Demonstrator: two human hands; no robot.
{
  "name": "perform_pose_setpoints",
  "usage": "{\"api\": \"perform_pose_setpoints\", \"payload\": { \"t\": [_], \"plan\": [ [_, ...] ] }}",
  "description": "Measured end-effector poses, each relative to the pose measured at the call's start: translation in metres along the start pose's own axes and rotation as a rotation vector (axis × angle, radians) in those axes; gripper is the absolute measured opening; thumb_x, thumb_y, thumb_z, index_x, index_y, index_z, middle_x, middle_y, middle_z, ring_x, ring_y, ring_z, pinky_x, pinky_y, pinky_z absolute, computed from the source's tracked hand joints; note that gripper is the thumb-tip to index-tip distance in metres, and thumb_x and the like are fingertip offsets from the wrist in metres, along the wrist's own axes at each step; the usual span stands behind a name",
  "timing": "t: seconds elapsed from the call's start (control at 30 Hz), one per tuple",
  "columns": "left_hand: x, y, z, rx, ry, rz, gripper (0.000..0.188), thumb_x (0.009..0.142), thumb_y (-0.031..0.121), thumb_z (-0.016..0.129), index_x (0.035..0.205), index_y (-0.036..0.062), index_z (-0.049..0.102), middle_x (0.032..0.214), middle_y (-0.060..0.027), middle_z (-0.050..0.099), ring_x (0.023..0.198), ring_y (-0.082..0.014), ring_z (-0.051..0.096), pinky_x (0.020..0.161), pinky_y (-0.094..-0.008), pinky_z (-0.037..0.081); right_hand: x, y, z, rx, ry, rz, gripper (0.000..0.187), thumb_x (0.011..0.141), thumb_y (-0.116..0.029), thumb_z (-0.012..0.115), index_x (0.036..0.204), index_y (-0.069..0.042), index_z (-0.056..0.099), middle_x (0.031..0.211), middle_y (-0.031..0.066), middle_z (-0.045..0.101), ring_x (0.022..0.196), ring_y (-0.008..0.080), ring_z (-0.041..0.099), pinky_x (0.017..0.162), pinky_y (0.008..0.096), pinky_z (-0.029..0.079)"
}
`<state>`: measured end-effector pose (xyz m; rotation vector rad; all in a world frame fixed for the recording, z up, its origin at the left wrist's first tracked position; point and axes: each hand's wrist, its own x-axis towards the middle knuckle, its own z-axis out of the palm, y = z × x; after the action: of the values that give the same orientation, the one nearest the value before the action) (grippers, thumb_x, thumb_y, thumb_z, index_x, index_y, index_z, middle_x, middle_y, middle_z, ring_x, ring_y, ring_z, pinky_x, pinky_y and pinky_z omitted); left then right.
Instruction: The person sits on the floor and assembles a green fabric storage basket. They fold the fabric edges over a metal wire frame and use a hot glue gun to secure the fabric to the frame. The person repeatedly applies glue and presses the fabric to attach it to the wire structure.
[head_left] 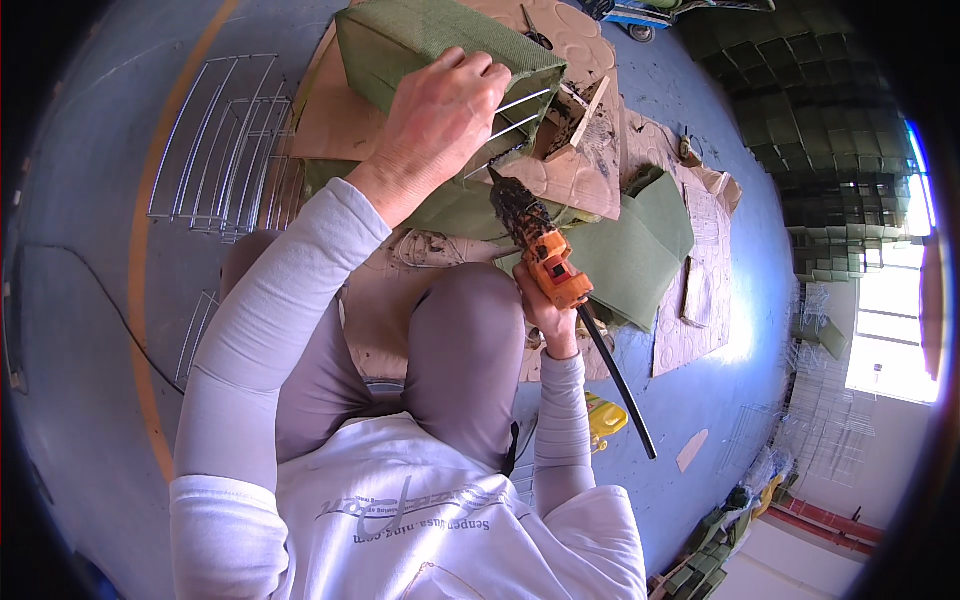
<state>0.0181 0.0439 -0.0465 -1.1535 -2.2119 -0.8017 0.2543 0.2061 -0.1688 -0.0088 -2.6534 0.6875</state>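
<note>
My left hand (445,115) is closed on the upper edge of a green woven-fabric box (420,45) built over a metal wire frame, and bare wires show at its open end. In my right hand (543,312) is an orange glue gun (555,268), its front smeared with black residue. A long black glue stick (620,385) sticks out of its back. The gun's nozzle points up toward the open end of the box, slightly apart from it. My fingers on the fabric edge are bent, and their tips are partly hidden.
Cardboard sheets (585,185) lie under the work, with black-stained wooden pieces (580,120) and scissors (536,28) on them. Green fabric panels (640,245) rest to the right. Wire frames (215,150) stand on the left. A yellow object (604,418) is by my right forearm; green boxes (830,110) are stacked far right.
</note>
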Motion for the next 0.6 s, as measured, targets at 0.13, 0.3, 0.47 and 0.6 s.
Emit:
{"api": "perform_pose_setpoints", "payload": {
  "t": [0.13,0.3,0.47,0.6],
  "plan": [
    [0.0,0.0,-0.001,0.0,-0.002,0.0,0.024,0.078,0.004,0.07,0.102,0.0039,0.065,0.093,-0.0072,0.064,0.09,-0.0259,0.063,0.078,-0.0365,0.054,0.002,-0.002,0.004,0.234,0.017,0.182,0.033,0.07,0.002,0.072,0.101,-0.009,0.071,0.094,0.0105,0.066,0.085,0.0326,0.064,0.073,0.0407,0.052],
    [0.0,0.0,0.0,-0.004,0.014,-0.005,0.024,0.078,0.004,0.07,0.101,0.0042,0.065,0.092,-0.0072,0.064,0.089,-0.0258,0.063,0.078,-0.0366,0.054,0.002,-0.003,0.005,0.215,-0.01,0.147,0.033,0.072,0.001,0.072,0.103,-0.009,0.071,0.099,0.0114,0.067,0.09,0.0332,0.064,0.076,0.0409,0.052],
    [0.0,-0.001,0.0,0.001,0.03,0.002,0.022,0.079,0.005,0.07,0.101,0.0045,0.065,0.091,-0.0069,0.065,0.089,-0.0256,0.063,0.077,-0.0366,0.055,-0.004,0.007,0.006,0.086,-0.011,0.026,0.035,0.071,0.0,0.071,0.104,-0.011,0.072,0.1,0.0118,0.068,0.092,0.0343,0.065,0.079,0.0423,0.053],
    [-0.002,-0.002,0.0,0.016,0.036,0.001,0.021,0.08,0.005,0.069,0.101,0.0047,0.066,0.091,-0.0066,0.066,0.088,-0.0253,0.064,0.077,-0.0366,0.055,-0.003,0.006,0.006,0.113,-0.009,0.099,0.037,0.068,0.0,0.071,0.103,-0.011,0.072,0.1,0.0118,0.069,0.092,0.0343,0.065,0.08,0.0429,0.053]
  ]
}}
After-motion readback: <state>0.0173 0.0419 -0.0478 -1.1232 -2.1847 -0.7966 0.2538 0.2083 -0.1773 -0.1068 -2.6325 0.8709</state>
